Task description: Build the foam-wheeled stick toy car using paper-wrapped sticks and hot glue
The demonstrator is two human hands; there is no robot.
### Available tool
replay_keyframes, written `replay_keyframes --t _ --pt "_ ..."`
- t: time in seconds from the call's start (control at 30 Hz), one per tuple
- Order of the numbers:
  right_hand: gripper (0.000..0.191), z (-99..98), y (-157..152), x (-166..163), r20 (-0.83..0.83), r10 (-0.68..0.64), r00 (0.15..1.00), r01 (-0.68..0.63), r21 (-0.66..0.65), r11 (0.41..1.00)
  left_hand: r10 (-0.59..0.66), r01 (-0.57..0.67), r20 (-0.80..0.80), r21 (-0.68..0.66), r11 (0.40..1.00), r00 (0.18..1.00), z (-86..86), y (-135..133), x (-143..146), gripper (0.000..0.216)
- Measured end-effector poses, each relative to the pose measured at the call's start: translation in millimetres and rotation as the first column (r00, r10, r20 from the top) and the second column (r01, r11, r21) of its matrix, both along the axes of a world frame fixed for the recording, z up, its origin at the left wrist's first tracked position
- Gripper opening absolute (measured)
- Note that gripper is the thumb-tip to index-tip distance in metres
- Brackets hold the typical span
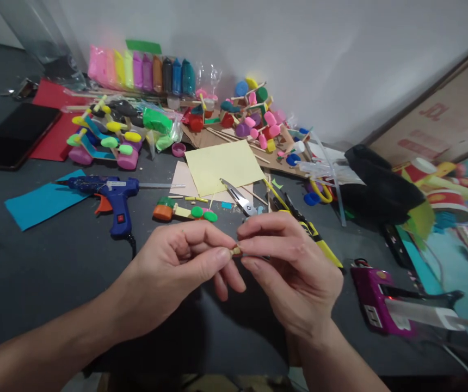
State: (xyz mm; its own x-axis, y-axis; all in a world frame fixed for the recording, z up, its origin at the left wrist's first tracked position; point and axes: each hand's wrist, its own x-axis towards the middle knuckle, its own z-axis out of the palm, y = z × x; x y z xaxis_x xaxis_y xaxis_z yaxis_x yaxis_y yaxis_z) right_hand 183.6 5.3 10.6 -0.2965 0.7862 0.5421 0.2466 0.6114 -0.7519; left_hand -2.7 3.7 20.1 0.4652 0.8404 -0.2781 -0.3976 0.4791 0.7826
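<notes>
Close together over the front of the dark table, my two hands meet at a tiny tan piece [236,251], perhaps wood. My left hand [189,258] pinches it between thumb and forefinger. The fingertips of my right hand [295,267] close around its other end. Its full shape is hidden by the fingers. Just beyond lie scissors [240,200] with blades pointing away, their handles covered by my right hand. A small wheeled craft model [183,211] with orange, dark green and bright green parts lies behind my left hand.
A blue glue gun [115,196] lies left on blue paper [34,204]. Yellow paper [226,166] sits centrally. Colourful models [107,136] and clay packs [144,73] line the back. A yellow cutter [324,250] and a purple device with a cable [376,299] are right.
</notes>
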Motion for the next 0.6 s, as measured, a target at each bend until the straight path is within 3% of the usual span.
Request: replay_keyframes --t 0.27,0.6 --pt "0.019 0.3 5.0 6.2 0.147 0.009 0.989 -0.024 0.099 0.995 -0.091 0.091 -0.021 -0.032 0.995 0.996 -3.0 2.5 -3.1 0.011" --pt "0.009 1.1 5.3 7.6 0.137 0.032 0.990 -0.044 0.084 0.996 -0.174 0.174 -0.187 -0.014 0.985 0.967 -3.6 5.6 -7.7 0.016"
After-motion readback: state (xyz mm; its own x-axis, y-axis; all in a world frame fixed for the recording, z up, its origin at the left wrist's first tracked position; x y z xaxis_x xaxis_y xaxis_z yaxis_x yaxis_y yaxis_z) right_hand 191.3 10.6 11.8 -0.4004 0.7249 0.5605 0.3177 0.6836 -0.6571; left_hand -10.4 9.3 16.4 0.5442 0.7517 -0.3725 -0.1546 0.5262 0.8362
